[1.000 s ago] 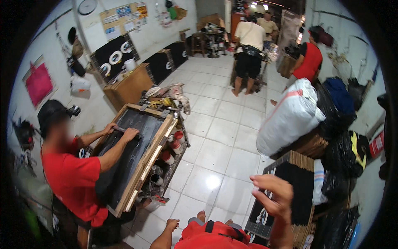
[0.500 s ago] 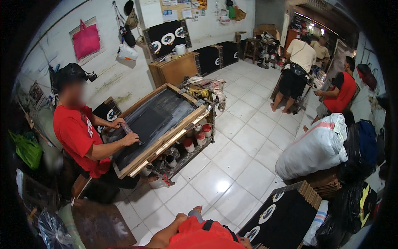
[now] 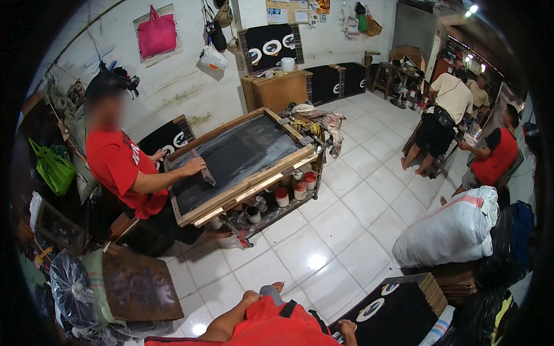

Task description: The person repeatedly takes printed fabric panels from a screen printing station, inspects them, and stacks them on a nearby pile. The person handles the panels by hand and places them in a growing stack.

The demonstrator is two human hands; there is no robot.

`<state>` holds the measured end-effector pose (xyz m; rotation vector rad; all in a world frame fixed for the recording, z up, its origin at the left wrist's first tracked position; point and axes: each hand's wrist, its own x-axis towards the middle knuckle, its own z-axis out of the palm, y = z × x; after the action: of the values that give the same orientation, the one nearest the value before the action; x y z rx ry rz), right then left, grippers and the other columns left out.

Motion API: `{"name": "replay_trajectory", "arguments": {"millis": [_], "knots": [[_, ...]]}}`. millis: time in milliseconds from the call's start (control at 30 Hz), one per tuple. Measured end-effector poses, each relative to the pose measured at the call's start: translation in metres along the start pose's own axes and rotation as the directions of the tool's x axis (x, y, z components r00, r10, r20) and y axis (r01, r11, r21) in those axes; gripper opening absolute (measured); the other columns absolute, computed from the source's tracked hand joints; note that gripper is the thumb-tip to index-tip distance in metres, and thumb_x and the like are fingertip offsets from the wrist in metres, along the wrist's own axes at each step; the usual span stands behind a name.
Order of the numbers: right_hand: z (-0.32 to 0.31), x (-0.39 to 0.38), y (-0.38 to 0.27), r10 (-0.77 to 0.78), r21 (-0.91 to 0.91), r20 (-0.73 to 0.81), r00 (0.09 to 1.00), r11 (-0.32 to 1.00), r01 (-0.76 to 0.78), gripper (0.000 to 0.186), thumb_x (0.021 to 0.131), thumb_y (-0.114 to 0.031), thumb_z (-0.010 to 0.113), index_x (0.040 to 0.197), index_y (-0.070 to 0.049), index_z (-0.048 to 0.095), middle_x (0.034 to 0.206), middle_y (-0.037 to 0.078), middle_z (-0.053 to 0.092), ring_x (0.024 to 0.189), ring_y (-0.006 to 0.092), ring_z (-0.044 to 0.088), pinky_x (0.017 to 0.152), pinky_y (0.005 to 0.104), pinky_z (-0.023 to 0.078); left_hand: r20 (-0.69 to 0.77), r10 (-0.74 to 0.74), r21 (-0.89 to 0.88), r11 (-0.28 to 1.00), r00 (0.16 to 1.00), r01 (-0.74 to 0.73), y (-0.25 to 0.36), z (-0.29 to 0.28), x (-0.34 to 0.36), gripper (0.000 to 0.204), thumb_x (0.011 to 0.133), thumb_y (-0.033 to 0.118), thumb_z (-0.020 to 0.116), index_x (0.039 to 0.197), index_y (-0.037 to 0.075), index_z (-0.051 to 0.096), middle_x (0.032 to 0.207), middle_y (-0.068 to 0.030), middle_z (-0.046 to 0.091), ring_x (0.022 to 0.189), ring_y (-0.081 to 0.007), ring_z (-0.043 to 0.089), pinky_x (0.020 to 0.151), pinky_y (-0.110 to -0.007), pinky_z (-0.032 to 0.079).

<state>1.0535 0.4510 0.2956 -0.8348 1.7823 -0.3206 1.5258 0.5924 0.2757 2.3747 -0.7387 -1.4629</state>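
Stack of flat black panels with white oval prints (image 3: 398, 314) sits lower right; right hand (image 3: 347, 329) has dropped beside it, so it's reachable. Can't tell if that or the left hand (image 3: 250, 297) grips anything.

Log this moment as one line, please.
left hand: beside grey-clad leg | right hand: by black panel stack | co-worker's hand: holding squeegee over framed screen

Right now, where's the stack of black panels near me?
In the head view, the stack of black panels is at the lower right, beside your right hand and nearer than the big white sack.
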Motion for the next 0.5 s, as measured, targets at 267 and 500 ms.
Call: {"name": "replay_trajectory", "arguments": {"millis": [267,500], "knots": [[0.022,-0.047,-0.053,0.069,0.097,0.132,0.989,0.992,-0.082,0.01,0.075,0.0,0.062,0.083,0.004,0.065,0.071,0.011,0.064,0.06,0.0206,0.062,0.056,0.0306,0.052,-0.022,-0.016,-0.008,1.0,1.0,0.015,-0.011,-0.004,-0.003,0.02,0.078,0.02,0.068,0.075,0.001,0.066,0.069,-0.008,0.064,0.057,-0.0183,0.057,0.054,-0.032,0.045],[0.018,-0.049,-0.034,0.12,0.045,0.16,0.98,0.991,-0.129,0.011,0.079,0.0,0.057,0.088,0.004,0.062,0.071,0.01,0.062,0.058,0.0194,0.06,0.049,0.0302,0.048,-0.026,-0.01,-0.001,1.0,1.0,0.01,-0.015,-0.003,-0.006,0.02,0.078,0.02,0.068,0.074,0.001,0.066,0.068,-0.0079,0.064,0.057,-0.0182,0.057,0.054,-0.032,0.045]]}}
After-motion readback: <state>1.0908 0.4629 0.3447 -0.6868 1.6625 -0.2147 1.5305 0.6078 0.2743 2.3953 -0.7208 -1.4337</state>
